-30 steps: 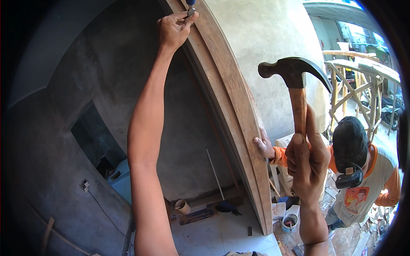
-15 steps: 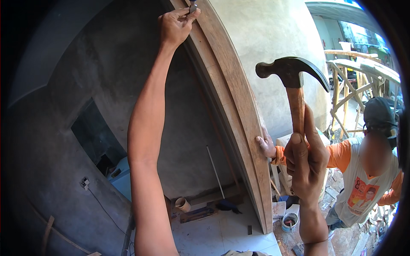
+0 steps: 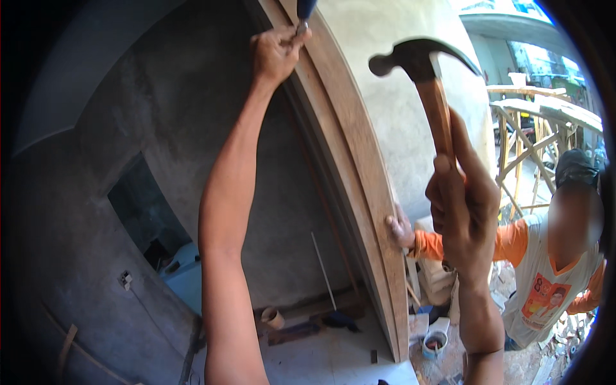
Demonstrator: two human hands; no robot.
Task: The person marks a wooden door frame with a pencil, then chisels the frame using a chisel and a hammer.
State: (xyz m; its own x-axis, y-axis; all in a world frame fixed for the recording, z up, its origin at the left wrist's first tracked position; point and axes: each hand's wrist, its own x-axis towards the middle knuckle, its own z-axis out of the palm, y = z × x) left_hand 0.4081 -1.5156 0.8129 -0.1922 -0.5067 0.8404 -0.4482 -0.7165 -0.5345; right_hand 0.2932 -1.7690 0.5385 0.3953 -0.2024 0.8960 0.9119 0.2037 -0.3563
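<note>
High up at the wooden door frame (image 3: 350,115), my left hand (image 3: 276,56) pinches the metal blade of a blue-handled chisel (image 3: 305,9). The chisel's handle points up and is cut off by the picture's top edge; fingers hide its lower tip. My right hand (image 3: 465,199) is wrapped round the wooden handle of a claw hammer (image 3: 414,59), raised to the right of the frame. The hammer's striking face points left, toward the chisel, with a gap between them. A co-worker's hand (image 3: 400,228) rests on the frame's right side, lower down.
The co-worker (image 3: 545,276) in a white shirt with orange sleeves stands close at the right. Below are a paint bucket (image 3: 434,343) and rubble (image 3: 552,359). Wooden scaffolding (image 3: 526,141) stands behind. A grey wall (image 3: 160,109) lies left, with a brown cup (image 3: 272,317) on the tiled floor.
The hammer has risen and moved a little left, its head tilting. My left hand sits slightly lower and further right in view, and more of the chisel's blue handle shows.
</note>
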